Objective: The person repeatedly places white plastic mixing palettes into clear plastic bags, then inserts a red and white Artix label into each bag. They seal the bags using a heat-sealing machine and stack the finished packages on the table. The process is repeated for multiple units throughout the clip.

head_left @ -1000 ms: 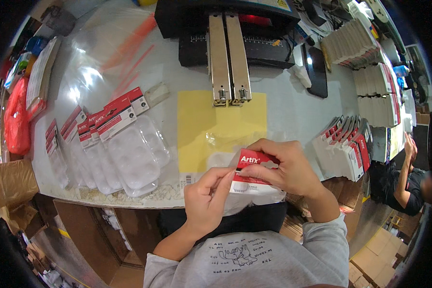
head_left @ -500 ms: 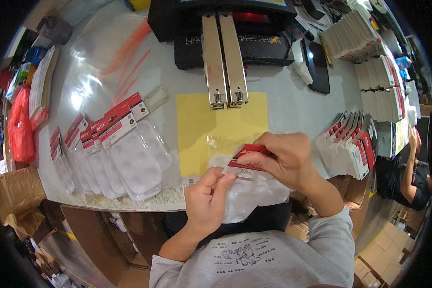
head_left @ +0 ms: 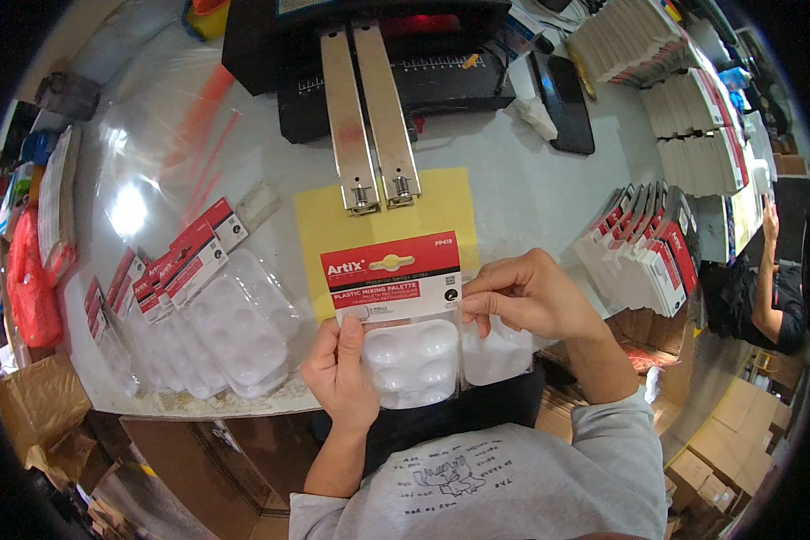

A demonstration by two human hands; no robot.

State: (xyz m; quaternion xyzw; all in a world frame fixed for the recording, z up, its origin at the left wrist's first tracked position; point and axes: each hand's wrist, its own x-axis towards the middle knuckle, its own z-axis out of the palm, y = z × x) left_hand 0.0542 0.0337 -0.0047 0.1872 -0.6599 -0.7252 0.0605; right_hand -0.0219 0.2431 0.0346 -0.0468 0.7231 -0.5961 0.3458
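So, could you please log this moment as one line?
left hand: thumb on red-and-white card, lower left | right hand: at card's right edge | white palette: below card | wrapped palettes: left on table

Grey top with an antlered critter on the front, pretty comfy-looking fit.
So the wearer's got a loose, soft-looking light grey top (head_left: 549, 477) filling the 6 o'clock side of the view, creased all over. Near 6 o'clock there's a black line-drawn print (head_left: 443, 475), some antlered animal with small dark lettering scattered around it, the whole thing upside down from this angle. The left sleeve (head_left: 328, 516), between 6 and 7 o'clock, and the right sleeve (head_left: 616, 441), a bit past 4, are the same plain grey, roomy and wrinkled. Both stop partway along the arm, so the forearms are bare, same with the left hand (head_left: 342, 373) and right hand (head_left: 535, 292).
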